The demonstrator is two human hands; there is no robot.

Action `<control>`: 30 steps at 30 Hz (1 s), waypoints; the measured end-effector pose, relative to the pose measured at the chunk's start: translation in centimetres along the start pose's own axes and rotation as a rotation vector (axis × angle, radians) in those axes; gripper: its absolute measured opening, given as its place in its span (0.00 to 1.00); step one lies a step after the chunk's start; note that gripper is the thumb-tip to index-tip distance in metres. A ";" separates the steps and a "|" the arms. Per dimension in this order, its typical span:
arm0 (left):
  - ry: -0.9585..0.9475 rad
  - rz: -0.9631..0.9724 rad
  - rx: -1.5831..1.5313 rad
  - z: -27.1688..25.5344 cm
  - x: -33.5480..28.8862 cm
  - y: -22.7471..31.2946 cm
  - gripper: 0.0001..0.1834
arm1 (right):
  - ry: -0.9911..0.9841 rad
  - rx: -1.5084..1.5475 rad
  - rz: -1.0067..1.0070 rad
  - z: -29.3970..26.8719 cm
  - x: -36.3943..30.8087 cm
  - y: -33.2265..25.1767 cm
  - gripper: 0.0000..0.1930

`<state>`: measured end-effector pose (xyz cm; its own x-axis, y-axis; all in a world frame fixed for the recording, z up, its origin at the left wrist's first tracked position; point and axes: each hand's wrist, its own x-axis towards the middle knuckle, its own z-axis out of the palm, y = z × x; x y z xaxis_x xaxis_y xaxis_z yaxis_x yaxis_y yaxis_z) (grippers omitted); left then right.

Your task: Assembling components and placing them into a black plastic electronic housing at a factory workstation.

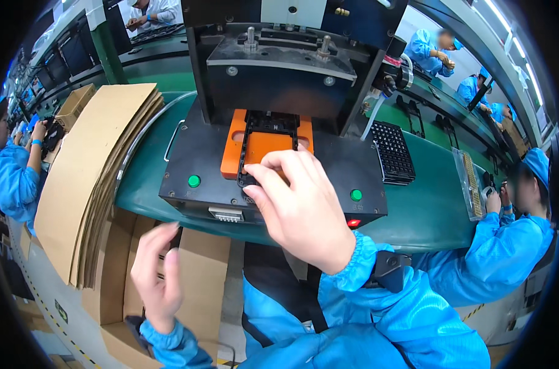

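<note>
A thin black rectangular frame (272, 127), phone-sized, lies on an orange fixture block (233, 147) at the foot of a black press machine (199, 154). My right hand (304, 212) reaches over its near end, thumb and forefinger closed around the near left corner. The palm and fingers hide much of the frame's near and right side. Lower left, my left hand (159, 270) hangs above an open cardboard box, fingers stretched and thumb apart, with nothing in it.
Green buttons (194, 181) sit on the press base. Flat cardboard sheets (95, 178) lean at left, beside the open cardboard box (116, 270). A black gridded tray (393, 154) lies right of the press on the green table (424, 212). A co-worker (507, 227) sits at right.
</note>
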<state>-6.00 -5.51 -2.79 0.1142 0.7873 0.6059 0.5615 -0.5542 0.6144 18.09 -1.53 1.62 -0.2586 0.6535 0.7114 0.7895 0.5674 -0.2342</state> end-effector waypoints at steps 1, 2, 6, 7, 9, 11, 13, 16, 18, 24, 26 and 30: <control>0.011 0.088 -0.003 0.8 2.1 1.3 0.14 | 0.000 0.016 -0.007 -0.1 0.1 -0.4 0.14; 0.030 0.137 -0.012 2.0 4.0 1.8 0.13 | -0.023 0.004 0.003 -0.3 0.0 -0.7 0.15; -0.052 0.260 0.086 6.0 9.3 1.8 0.14 | -0.168 -0.043 -0.037 -0.3 -1.1 -0.9 0.22; -0.099 0.270 0.152 6.4 9.8 1.7 0.15 | -0.200 0.005 -0.067 -0.8 -1.2 -0.6 0.23; -0.194 0.324 0.276 6.3 10.5 1.7 0.18 | -0.208 0.133 0.038 -2.6 -0.9 0.5 0.23; -0.281 0.330 0.350 6.2 10.7 2.3 0.20 | -0.143 0.001 0.035 -2.7 -0.3 2.4 0.24; -0.318 0.342 0.356 6.4 11.0 2.7 0.21 | -0.150 -0.061 0.083 -1.3 -0.8 3.5 0.26; -0.374 0.337 0.378 6.3 11.5 3.5 0.21 | -0.178 -0.156 0.065 -1.9 -0.7 3.5 0.28; -0.410 0.337 0.348 6.4 12.0 3.2 0.22 | -0.177 -0.140 0.079 -1.6 -0.8 4.0 0.29; -0.292 0.135 0.553 4.6 7.0 2.3 0.29 | -0.214 -0.149 0.197 -6.2 -5.5 5.0 0.35; -0.287 0.173 0.642 4.1 5.7 2.7 0.30 | -0.204 -0.133 0.182 -7.6 -7.9 5.1 0.34; -0.243 0.166 0.596 4.4 5.5 1.5 0.32 | -0.131 -0.030 0.013 -10.2 -7.8 9.6 0.21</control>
<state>-0.90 -0.83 -0.75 0.3807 0.7818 0.4939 0.8698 -0.4840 0.0957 33.40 -6.28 0.60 -0.3169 0.7217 0.6154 0.8089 0.5444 -0.2219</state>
